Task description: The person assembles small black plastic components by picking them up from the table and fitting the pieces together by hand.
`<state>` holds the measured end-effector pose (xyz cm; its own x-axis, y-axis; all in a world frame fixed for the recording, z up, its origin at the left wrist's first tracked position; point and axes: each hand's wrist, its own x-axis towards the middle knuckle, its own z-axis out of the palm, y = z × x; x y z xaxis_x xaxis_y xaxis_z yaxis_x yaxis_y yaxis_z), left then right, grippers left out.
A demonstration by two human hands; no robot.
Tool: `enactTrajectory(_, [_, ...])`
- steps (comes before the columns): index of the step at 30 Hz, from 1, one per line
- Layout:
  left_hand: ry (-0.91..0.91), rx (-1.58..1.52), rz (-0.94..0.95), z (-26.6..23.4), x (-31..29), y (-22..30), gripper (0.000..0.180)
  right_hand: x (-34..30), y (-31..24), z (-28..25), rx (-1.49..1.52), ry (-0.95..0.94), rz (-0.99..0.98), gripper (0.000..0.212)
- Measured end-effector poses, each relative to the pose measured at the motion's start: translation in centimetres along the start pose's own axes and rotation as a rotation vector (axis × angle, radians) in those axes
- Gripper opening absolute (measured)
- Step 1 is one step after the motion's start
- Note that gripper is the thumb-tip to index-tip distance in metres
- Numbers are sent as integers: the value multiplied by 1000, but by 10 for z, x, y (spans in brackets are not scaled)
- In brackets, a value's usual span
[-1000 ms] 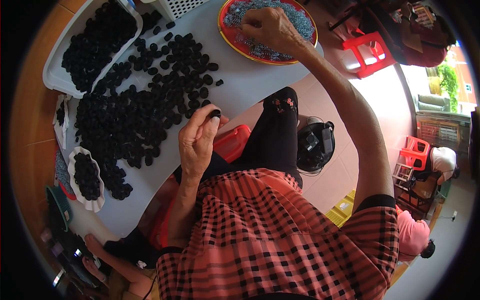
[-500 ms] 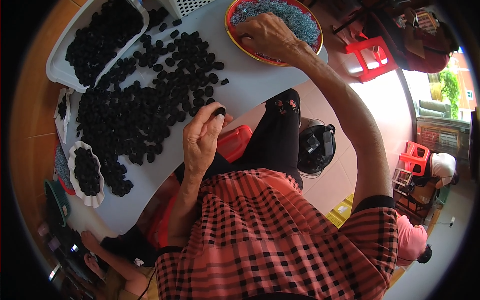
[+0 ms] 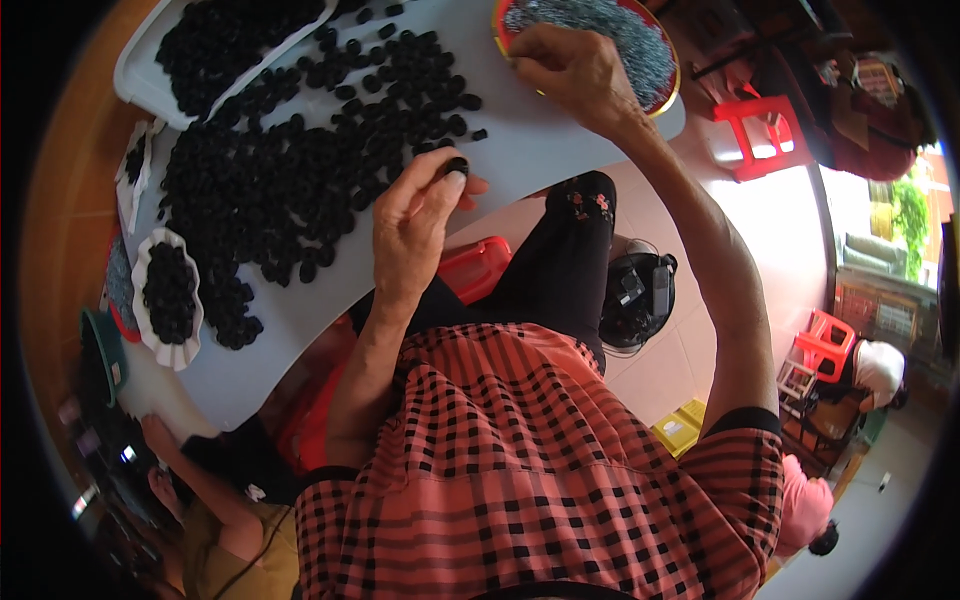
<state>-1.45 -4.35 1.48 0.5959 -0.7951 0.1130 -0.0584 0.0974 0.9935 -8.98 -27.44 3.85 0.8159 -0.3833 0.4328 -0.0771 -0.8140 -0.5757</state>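
Note:
My left hand (image 3: 412, 225) pinches a small round black plastic piece (image 3: 456, 165) between thumb and fingertips, just beyond the table's near edge. My right hand (image 3: 582, 82) is over the near left rim of a red bowl (image 3: 674, 82) with a yellow edge. Its thumb and forefinger are pressed together; what sits between them is too small to make out. Inside the bowl lies a heap of small silvery metal pieces (image 3: 630, 45). Many more black pieces (image 3: 270, 185) are spread in a pile on the table, left of my left hand.
A white tub (image 3: 135, 75) of black pieces stands far left on the pale table (image 3: 560, 140). A fluted white dish (image 3: 183, 352) holds more. At the lower left another person's arm (image 3: 215, 490) shows. Red stools (image 3: 757, 135) and other people are to the right.
My right hand has come out from over the metal pieces to the bowl's rim, its fingertips closing. My left hand keeps its black piece. The whole view has shifted slightly.

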Motion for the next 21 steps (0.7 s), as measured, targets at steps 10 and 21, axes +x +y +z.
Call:
enactTrajectory(10, [-20,-164,-74,1,-8,-10,22,13,9,-8,-311,-80,108,15])
enactTrajectory(21, [-9,-335,-131,5,-26,0,26,16,-7,9,78,-39,110,19])
